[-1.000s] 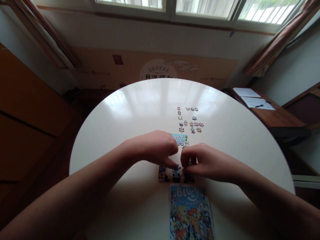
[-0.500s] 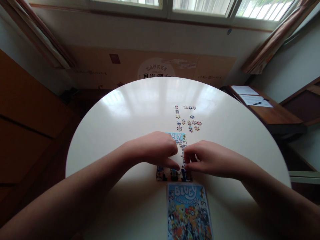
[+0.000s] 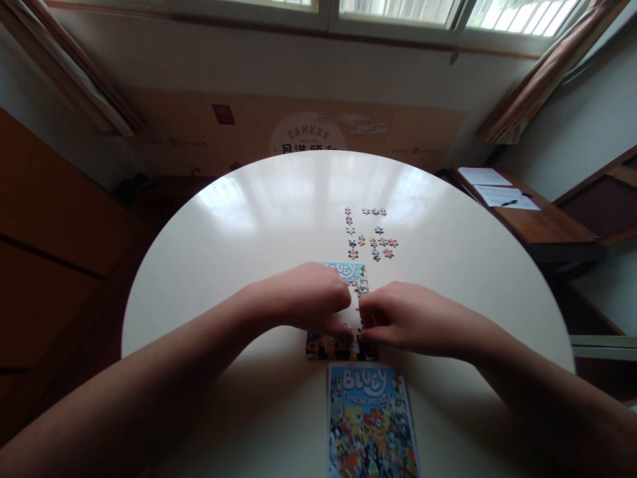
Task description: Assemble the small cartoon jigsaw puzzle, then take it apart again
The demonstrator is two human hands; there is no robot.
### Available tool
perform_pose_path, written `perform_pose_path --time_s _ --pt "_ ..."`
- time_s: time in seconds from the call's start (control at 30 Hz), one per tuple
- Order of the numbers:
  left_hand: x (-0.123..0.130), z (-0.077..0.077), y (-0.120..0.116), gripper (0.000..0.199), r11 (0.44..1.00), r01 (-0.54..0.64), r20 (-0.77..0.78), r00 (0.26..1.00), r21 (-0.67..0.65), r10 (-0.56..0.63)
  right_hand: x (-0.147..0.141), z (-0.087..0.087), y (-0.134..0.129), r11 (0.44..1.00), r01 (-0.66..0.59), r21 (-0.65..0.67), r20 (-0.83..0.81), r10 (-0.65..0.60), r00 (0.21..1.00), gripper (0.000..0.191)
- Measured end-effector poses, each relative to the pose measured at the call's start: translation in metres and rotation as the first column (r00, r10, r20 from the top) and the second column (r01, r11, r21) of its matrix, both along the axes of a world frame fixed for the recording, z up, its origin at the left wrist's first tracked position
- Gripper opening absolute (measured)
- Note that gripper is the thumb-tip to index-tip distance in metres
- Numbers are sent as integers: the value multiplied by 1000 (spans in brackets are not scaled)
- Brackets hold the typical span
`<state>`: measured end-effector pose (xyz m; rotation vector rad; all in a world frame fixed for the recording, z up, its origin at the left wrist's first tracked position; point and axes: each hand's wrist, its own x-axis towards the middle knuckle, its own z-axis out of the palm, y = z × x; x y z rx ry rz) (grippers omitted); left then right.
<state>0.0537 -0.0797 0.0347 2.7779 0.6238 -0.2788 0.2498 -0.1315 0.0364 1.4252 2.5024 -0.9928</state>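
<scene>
The partly assembled puzzle (image 3: 324, 349) lies flat on the worktop (image 3: 213, 265), between and beneath both hands, with bare surface showing inside its border. The left hand (image 3: 316, 295) overlies its left portion; the right hand (image 3: 401, 315) is at its right edge, apparently bracing it. On both hands, the fingers are curled with the thumb below; their closure, and any piece held, cannot be told. Loose pieces (image 3: 383, 241) lie beyond, mostly spread out, presumably so each remains visible. The printed picture sheet (image 3: 371, 418) lies nearest the body, likely for reading unobstructed between the forearms.
</scene>
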Motion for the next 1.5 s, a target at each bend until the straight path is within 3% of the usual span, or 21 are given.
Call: perform_pose_path --time_s 0.47,0.67,0.93,1.5 --pt "-3 4 -1 42 1000 -5 18 1000 16 4 2 1 1 999 35 15 -22 -34 999 18" --pt "-21 18 15 44 986 -162 -12 987 -29 161 19 8 10 977 156 142 -15 -155 988 35" --pt "-38 11 36 44 935 -304 -206 942 -183 266 22 3 13 989 126 77 95 -133 987 34" --pt "-46 7 42 32 922 -291 -145 954 -256 261 21 -4 18 992 118 45 82 -121 989 29"
